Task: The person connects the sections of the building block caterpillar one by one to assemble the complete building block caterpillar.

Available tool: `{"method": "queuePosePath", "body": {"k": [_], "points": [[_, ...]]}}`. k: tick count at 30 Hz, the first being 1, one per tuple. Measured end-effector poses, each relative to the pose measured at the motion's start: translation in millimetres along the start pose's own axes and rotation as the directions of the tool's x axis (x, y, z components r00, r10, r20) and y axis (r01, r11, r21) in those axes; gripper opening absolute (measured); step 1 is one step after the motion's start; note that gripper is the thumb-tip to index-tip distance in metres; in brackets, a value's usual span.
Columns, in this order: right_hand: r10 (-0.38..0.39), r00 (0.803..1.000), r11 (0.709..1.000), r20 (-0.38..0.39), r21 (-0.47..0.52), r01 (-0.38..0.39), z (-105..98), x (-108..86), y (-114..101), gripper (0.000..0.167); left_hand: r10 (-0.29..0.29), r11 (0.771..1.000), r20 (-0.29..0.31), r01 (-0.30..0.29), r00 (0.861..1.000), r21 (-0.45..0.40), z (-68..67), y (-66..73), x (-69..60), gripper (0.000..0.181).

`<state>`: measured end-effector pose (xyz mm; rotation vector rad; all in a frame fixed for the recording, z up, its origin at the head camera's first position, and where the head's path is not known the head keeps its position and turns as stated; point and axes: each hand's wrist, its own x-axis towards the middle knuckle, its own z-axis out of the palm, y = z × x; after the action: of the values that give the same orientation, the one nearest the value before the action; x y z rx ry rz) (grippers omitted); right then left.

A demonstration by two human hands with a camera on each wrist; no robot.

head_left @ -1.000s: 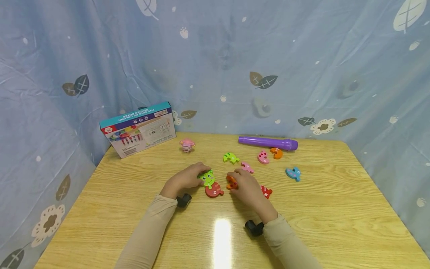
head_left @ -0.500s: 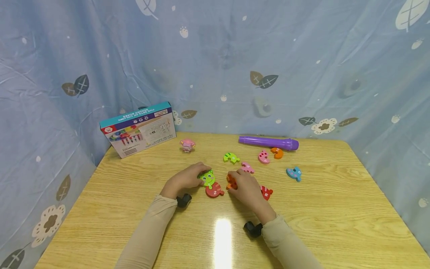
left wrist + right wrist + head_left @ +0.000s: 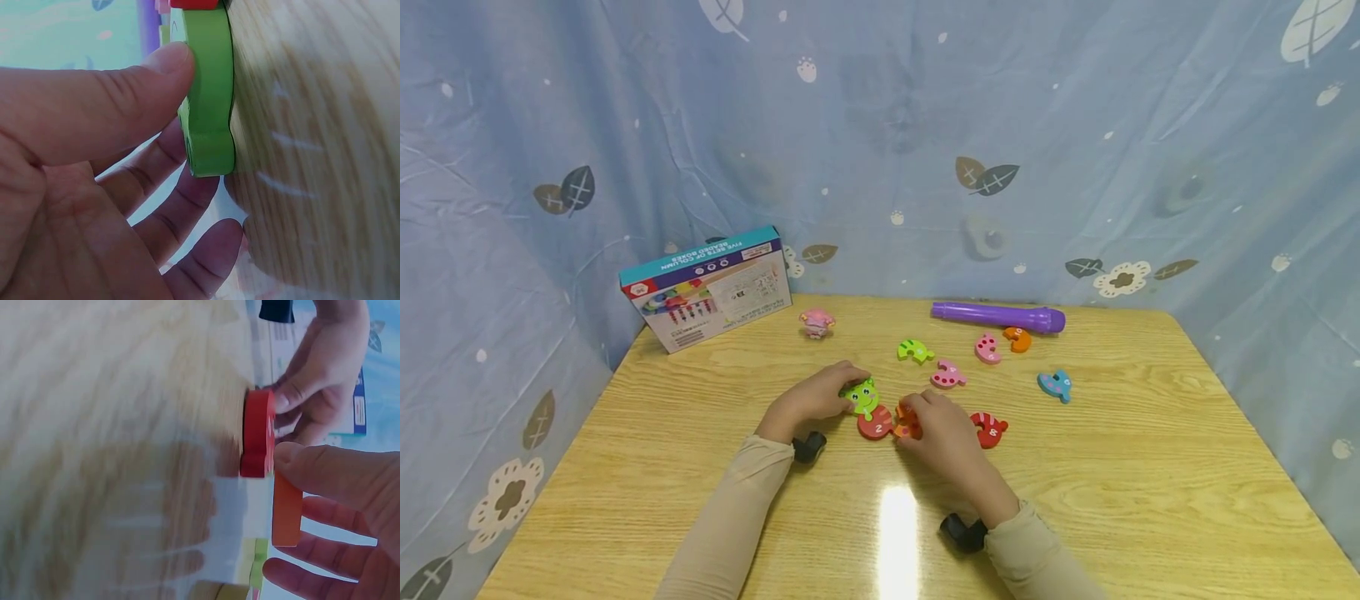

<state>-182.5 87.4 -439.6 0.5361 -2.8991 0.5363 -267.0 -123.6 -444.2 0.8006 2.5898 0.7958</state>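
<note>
In the head view, my left hand [image 3: 816,402] holds a green puzzle piece with a smiling face [image 3: 862,398] flat on the table. A red puzzle piece numbered 2 [image 3: 875,422] is joined to it, its knob pointing right. With thumb and fingers my right hand [image 3: 951,437] pinches an orange spotted puzzle piece [image 3: 906,423] at that knob. The right wrist view puts this orange piece [image 3: 287,509] slightly higher off the table than the red piece [image 3: 256,428]. In the left wrist view, my thumb lies at the upper edge of the green piece [image 3: 209,94].
A red striped piece numbered 8 [image 3: 989,429] lies beside my right hand. Farther back are a green piece [image 3: 914,351], pink pieces [image 3: 948,375], an orange piece [image 3: 1018,339], a blue piece [image 3: 1056,386], a purple microphone [image 3: 997,317], a pink figurine [image 3: 817,322] and a box [image 3: 707,289].
My right hand has moved slightly left and nearer with the orange piece, bringing it to the red piece's knob. More of the pink and red 8 pieces shows. The left hand stays in place.
</note>
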Motion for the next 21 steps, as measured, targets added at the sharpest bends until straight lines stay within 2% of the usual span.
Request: {"method": "queuePosePath", "body": {"k": [9, 21], "points": [[-0.005, 1.000, 0.999, -0.002, -0.043, 0.005, 9, -1.9, -6, 0.046, -0.008, 1.000, 0.003, 0.008, 1.000, -0.011, 1.4, 0.7, -0.2, 0.052], [0.056, 0.998, 0.996, 0.007, -0.066, -0.055, 12, 1.8, -12, 0.042, 0.005, 1.000, -0.006, -0.005, 1.000, -0.008, 0.6, -1.4, 0.0, 0.053]]}}
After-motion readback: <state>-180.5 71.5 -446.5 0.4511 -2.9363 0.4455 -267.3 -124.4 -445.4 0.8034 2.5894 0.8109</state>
